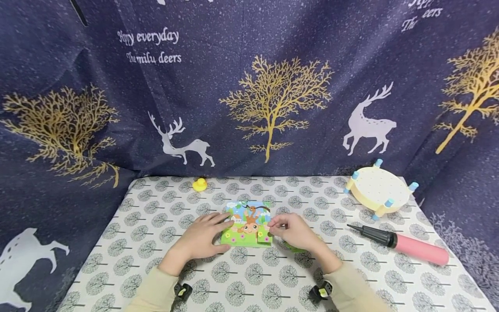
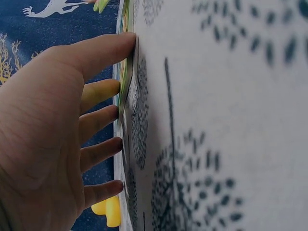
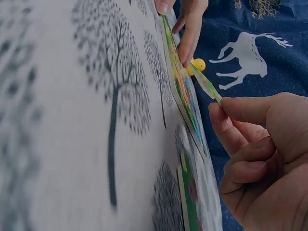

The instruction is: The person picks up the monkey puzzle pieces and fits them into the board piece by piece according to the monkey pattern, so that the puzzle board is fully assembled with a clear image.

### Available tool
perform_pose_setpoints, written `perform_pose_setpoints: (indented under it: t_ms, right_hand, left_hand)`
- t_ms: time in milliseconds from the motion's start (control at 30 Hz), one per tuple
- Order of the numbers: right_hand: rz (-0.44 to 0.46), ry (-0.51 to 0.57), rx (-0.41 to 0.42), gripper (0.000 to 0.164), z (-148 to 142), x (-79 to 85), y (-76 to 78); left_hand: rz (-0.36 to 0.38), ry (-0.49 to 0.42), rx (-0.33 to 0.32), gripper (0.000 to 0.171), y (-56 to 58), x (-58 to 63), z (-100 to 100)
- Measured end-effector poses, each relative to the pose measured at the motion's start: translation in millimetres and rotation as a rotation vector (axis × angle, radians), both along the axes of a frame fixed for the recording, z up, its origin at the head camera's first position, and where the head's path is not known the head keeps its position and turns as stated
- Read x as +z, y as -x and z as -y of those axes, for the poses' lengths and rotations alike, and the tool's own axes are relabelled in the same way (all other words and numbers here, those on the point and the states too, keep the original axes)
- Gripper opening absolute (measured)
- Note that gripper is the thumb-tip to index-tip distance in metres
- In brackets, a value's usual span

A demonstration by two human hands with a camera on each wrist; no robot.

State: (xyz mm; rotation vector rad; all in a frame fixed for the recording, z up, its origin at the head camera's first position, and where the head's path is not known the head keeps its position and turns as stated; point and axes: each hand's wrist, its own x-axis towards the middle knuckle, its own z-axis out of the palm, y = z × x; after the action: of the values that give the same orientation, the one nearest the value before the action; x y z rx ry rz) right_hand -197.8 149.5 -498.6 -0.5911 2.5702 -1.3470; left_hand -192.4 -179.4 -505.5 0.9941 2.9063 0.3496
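Observation:
A picture puzzle (image 1: 242,237) with a cartoon monkey lies flat on the table. My left hand (image 1: 207,234) rests at its left side, fingers spread and fairly straight, with the thumb tip along the near left edge. Over the puzzle's right side, my right hand (image 1: 293,232) pinches a thin green puzzle piece (image 3: 208,85) between thumb and forefinger. That piece is held tilted above the puzzle in the right wrist view, its other fingers curled back. Another green puzzle piece (image 3: 187,190) lies on the table, partly hidden beneath the right forearm in the head view.
A yellow rubber duck (image 1: 200,185) stands behind the puzzle to the left. To the right are a pink and black hand pump (image 1: 413,248) and a cream round stand with blue-tipped legs (image 1: 378,188). A dark blue printed curtain (image 1: 241,130) hangs behind the table.

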Motion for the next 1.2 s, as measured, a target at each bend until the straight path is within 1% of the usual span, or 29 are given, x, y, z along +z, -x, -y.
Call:
perform_pose_setpoints:
  t_ms: [200, 333, 567, 700, 933, 1200]
  right_hand:
    - [0.017, 0.013, 0.013, 0.011, 22, 1.3, 3.7]
    - [0.031, 0.011, 0.016, 0.009, 38, -0.6, 6.6]
    - [-0.032, -0.025, 0.038, 0.007, 64, -9.4, 11.8]
    - [-0.042, -0.054, 0.032, 0.006, 77, -11.4, 12.9]
    - [-0.032, -0.109, 0.013, 0.004, 92, -11.5, 11.0]
    - [-0.034, -0.12, 0.0, 0.004, 101, -13.8, 8.4]
  left_hand:
    - [0.014, -0.008, 0.001, 0.073, 0.1, 0.4, 1]
    - [0.019, -0.014, 0.007, 0.074, 0.3, 0.8, 1]
    - [0.003, -0.016, 0.004, 0.073, 1.6, -0.3, 1]
    - [-0.003, -0.018, 0.0, 0.073, 1.6, 0.3, 1]
    - [0.007, -0.022, 0.012, 0.075, 1.2, 0.5, 2]
    - [0.005, -0.025, 0.013, 0.076, 0.9, 1.6, 1]
